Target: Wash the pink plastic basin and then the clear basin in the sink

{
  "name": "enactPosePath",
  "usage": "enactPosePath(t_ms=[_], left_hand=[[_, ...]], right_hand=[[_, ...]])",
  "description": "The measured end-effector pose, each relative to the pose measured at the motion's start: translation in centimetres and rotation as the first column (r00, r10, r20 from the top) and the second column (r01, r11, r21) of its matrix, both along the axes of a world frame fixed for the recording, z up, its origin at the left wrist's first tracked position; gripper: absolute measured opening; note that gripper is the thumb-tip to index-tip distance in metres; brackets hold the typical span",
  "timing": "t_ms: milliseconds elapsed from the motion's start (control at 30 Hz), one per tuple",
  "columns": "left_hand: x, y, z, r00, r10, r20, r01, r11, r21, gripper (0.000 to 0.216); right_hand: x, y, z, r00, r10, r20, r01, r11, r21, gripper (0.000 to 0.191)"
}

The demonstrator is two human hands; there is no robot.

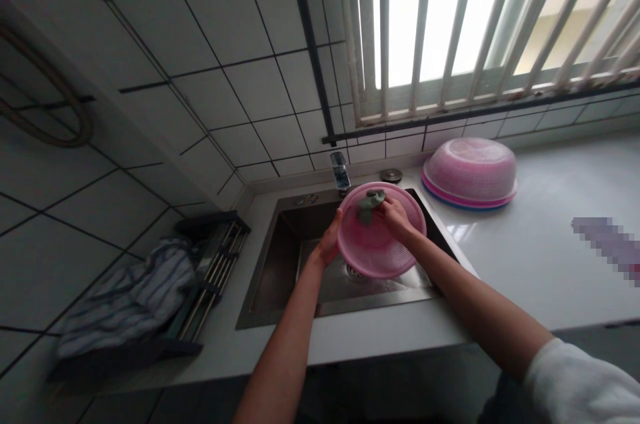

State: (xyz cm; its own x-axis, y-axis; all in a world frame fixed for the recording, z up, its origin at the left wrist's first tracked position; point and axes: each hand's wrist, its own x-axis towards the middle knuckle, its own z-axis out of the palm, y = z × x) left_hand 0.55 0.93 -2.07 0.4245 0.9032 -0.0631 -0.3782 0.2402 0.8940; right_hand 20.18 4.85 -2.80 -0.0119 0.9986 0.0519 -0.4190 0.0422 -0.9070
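A round pink plastic basket (377,253), perforated along its side, is held tilted over the steel sink (280,271) with its inside facing me. My left hand (331,237) grips its left rim, the fingers partly hidden behind it. My right hand (397,216) is inside the basket, closed on a grey-green cloth (371,205) pressed against the inner surface. The faucet (340,171) stands just behind the basket. Below it the sink drain (353,271) shows in part.
Upside-down pink baskets (470,171) are stacked on the white counter (520,257) to the right. A round metal drain plug (391,175) lies behind the sink. On the left a dark rack (215,284) carries a striped cloth (135,291). A barred window (450,31) is above.
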Motion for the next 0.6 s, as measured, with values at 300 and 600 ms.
enactPosePath(t_ms=[300, 600], left_hand=[[0.0, -0.6, -0.7, 0.990, -0.043, -0.133, 0.038, 0.998, -0.040, 0.074], [-0.5, -0.3, -0.7, 0.980, 0.020, -0.196, -0.032, 0.998, -0.060, 0.070]], right_hand=[[-2.1, -2.4, -2.1, 0.914, 0.097, 0.394, -0.143, 0.986, 0.090, 0.027], [-2.8, -2.5, -2.0, 0.893, 0.267, 0.363, -0.304, 0.951, 0.048, 0.033]])
